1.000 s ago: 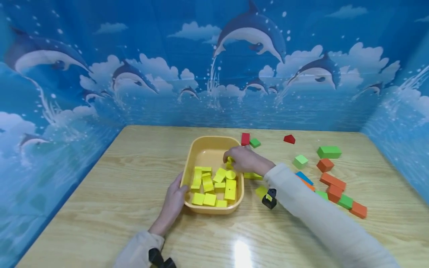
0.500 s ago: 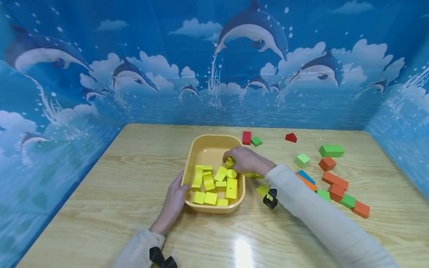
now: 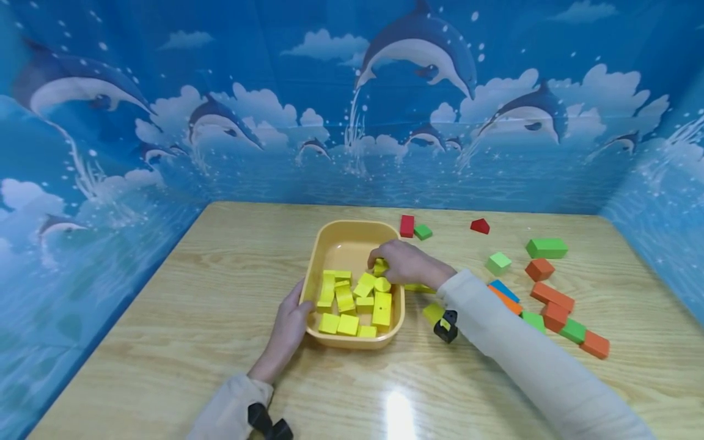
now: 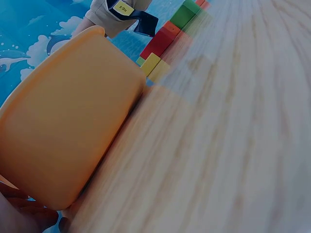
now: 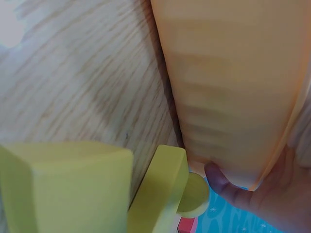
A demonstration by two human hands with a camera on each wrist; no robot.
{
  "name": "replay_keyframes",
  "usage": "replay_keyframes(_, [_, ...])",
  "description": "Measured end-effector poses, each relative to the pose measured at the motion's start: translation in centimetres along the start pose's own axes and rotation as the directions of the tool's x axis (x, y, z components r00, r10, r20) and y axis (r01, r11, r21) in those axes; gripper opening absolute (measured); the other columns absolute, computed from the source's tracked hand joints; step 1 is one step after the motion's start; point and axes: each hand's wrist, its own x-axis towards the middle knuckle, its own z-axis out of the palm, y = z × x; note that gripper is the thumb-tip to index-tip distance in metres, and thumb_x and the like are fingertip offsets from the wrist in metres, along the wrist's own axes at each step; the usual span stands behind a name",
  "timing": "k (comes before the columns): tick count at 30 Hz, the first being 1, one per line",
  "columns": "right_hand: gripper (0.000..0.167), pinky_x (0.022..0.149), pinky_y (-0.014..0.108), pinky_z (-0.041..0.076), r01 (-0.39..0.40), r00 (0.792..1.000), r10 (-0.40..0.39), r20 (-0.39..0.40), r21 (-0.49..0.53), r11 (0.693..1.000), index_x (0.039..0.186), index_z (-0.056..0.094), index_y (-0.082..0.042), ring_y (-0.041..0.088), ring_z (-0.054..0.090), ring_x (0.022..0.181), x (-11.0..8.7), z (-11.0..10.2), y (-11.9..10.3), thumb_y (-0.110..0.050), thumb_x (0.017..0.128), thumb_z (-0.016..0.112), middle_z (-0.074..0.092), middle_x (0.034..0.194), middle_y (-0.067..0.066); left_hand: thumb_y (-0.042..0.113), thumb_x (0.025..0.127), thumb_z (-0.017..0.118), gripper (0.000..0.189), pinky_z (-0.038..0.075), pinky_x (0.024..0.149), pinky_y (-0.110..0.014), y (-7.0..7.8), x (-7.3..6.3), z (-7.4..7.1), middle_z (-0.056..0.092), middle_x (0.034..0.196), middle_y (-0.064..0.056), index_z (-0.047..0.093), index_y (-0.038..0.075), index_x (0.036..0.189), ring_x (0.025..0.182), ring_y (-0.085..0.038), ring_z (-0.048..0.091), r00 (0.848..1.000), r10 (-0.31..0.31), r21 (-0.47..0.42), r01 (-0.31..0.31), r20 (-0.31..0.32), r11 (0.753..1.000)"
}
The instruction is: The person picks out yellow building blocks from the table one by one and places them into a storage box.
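Observation:
A light-orange plastic bin [image 3: 352,227] stands on the table with several yellow blocks [image 3: 348,326] inside, mostly in its near half. My left hand [image 3: 288,316] grips the bin's left wall, thumb over the rim; in the left wrist view only part of that hand [image 4: 24,216] shows at the bin's lower end. Across the right wall reaches my right hand [image 3: 406,261], its curled fingers inside by a yellow block [image 3: 379,267]. In the right wrist view its thumb [image 5: 226,187] presses the outer wall, so the hand grips the wall.
Right of the bin lie yellow blocks [image 3: 432,313], partly under my right arm. Farther right are orange-red blocks [image 3: 552,297], green blocks [image 3: 547,248] and a blue block [image 3: 504,291]. A red block [image 3: 407,226] lies behind. A dolphin-print curtain [image 3: 264,165] surrounds the table.
The whole head view has shifted slightly. Both hands keep their places on the bin, and the blocks have not moved on the table.

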Motion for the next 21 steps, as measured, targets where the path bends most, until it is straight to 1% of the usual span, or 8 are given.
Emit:
replay_keyframes(10, [0.040,0.085,0.034,0.049,0.000,1.000,0.000,-0.010,0.011,1.000,0.115,0.068,-0.015,0.016,0.054,0.095,-0.4,0.0,0.2,0.005,0.082,0.058,0.065,0.116,0.002,-0.001,0.085,0.040,0.062,0.032,0.108,-0.052,-0.1,0.1,0.3,0.036,0.147,-0.029,0.031,-0.008,0.146,0.133,-0.042,0.037,1.000,-0.007,-0.004,0.007,0.011,1.000])
replay_keyframes(12, [0.038,0.087,0.035,0.049,0.016,1.000,-0.016,0.000,0.011,1.000,0.118,0.067,-0.014,0.018,0.055,0.097,-0.5,-0.1,0.3,0.003,0.084,0.059,0.064,0.118,0.004,-0.001,0.084,0.040,0.063,0.032,0.108,-0.052,-0.1,0.1,0.3,0.037,0.146,-0.029,0.031,-0.009,0.145,0.132,-0.042,0.038,1.000,-0.004,-0.004,0.004,0.011,1.000])
replay_keyframes(14, [0.037,0.089,0.037,0.050,0.035,0.999,-0.035,-0.003,0.011,0.999,0.120,0.065,-0.012,0.019,0.057,0.103,-0.8,-0.5,0.3,0.001,0.086,0.060,0.063,0.120,0.006,-0.001,0.083,0.040,0.063,0.033,0.108,-0.052,-0.1,0.1,0.4,0.038,0.145,-0.029,0.032,-0.010,0.145,0.131,-0.041,0.040,1.000,-0.001,-0.004,0.001,0.008,1.000])
replay_keyframes(16, [0.034,0.091,0.040,0.050,0.073,0.996,-0.073,-0.043,0.014,0.997,0.121,0.065,-0.008,0.023,0.058,0.108,-1.3,-1.1,0.4,-0.002,0.088,0.061,0.063,0.121,0.009,-0.002,0.082,0.041,0.063,0.035,0.107,-0.051,-0.1,0.1,0.4,0.041,0.143,-0.030,0.034,-0.010,0.144,0.129,-0.041,0.042,1.000,0.004,-0.003,-0.004,-0.001,1.000])
replay_keyframes(17, [0.033,0.091,0.041,0.051,0.097,0.992,-0.096,-0.078,0.012,0.995,0.121,0.065,-0.006,0.025,0.059,0.109,-1.6,-1.5,0.4,-0.002,0.089,0.062,0.064,0.120,0.010,-0.002,0.082,0.041,0.063,0.035,0.106,-0.051,0.0,0.0,0.3,0.042,0.142,-0.030,0.034,-0.010,0.144,0.128,-0.040,0.043,1.000,0.007,-0.004,-0.007,-0.005,1.000])
replay_keyframes(19, [0.032,0.091,0.042,0.051,0.139,0.975,-0.137,-0.172,-0.002,0.990,0.119,0.065,-0.004,0.028,0.058,0.110,-2.6,-2.0,0.5,0.000,0.087,0.063,0.064,0.119,0.011,-0.002,0.081,0.042,0.063,0.037,0.105,-0.050,0.0,0.0,0.3,0.043,0.141,-0.030,0.035,-0.010,0.144,0.127,-0.040,0.045,1.000,0.009,-0.007,-0.009,-0.012,1.000])
replay_keyframes(21, [0.031,0.090,0.044,0.050,0.171,0.948,-0.172,-0.266,-0.030,0.985,0.116,0.066,-0.003,0.029,0.058,0.109,-4.0,-2.3,0.6,0.001,0.086,0.065,0.064,0.116,0.011,-0.003,0.081,0.042,0.063,0.038,0.104,-0.050,0.1,-0.1,0.2,0.043,0.141,-0.030,0.035,-0.010,0.144,0.125,-0.040,0.046,1.000,0.012,-0.007,-0.012,-0.016,1.000])
